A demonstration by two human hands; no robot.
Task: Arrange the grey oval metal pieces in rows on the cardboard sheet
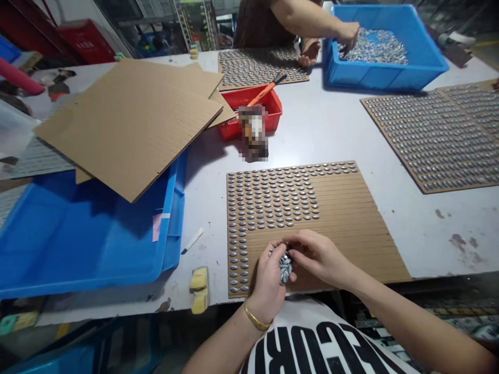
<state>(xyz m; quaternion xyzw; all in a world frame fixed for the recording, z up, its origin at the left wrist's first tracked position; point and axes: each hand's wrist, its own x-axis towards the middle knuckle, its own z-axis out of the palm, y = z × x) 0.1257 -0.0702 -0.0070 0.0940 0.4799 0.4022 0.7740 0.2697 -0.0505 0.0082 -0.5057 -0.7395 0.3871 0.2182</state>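
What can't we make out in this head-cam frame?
All head view:
Metal pieces in the left hand: mostly hidden by its fingers and the right hand; count unknown.
Object in front of the red bin: pixelated, unidentifiable.
Co-worker's upper body: cut off by the top edge.
Far-right studded board: cut off by the right edge.

Front: cardboard board (312,218) on the counter (331,140)
Left: cardboard sheets (128,124) overlapping a plastic tray (78,239)
Right: second board (432,140)
Behind: plastic crate (385,49)

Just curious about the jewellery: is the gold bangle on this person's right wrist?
No, the gold bangle is on the wrist of the left hand, and the right hand has no bangle at its wrist.
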